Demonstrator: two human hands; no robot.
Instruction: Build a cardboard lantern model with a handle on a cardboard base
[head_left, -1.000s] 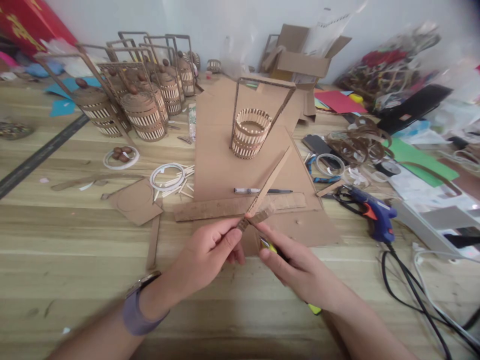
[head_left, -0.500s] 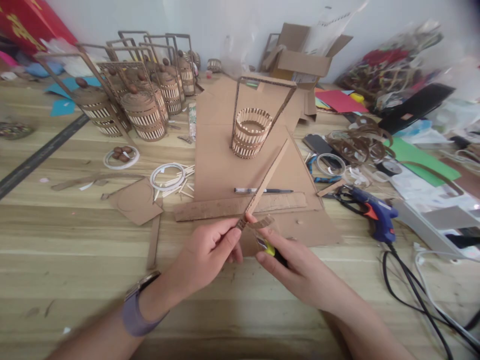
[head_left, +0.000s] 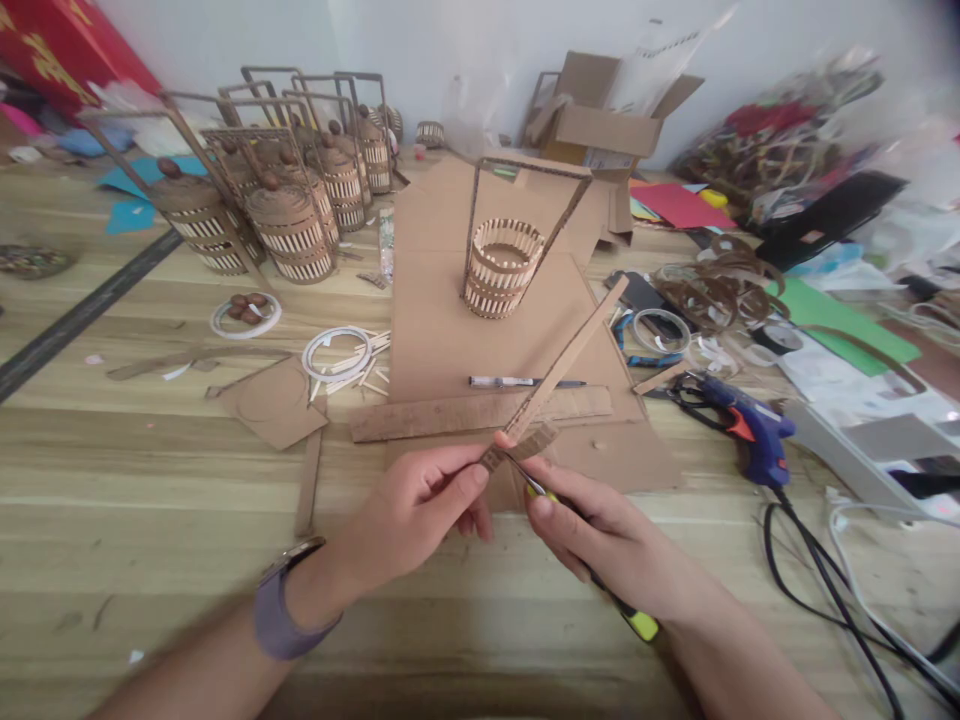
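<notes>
My left hand (head_left: 431,505) pinches a long narrow cardboard strip (head_left: 570,360) near its lower end; the strip slants up to the right. A short flap of its ribbed paper (head_left: 536,440) peels away at that end. In my right hand (head_left: 600,520) is a utility knife (head_left: 637,622) with a black and yellow handle, its blade tip touching the strip by the flap. Beyond both hands, a small stick-and-cardboard basket (head_left: 504,270) with a tall square handle stands on a cardboard sheet (head_left: 431,350). A pen (head_left: 487,381) and a wider cardboard strip (head_left: 420,416) lie between.
Several finished lidded baskets (head_left: 289,235) stand at the back left. Tape rolls (head_left: 337,355), small sticks and a cardboard offcut (head_left: 274,405) lie to the left. On the right are a blue glue gun (head_left: 757,430), its cables and coiled cardboard strips (head_left: 697,290).
The strip's far end has swung to the right. My right hand has turned the knife, so its handle now shows below the palm and its blade meets the strip.
</notes>
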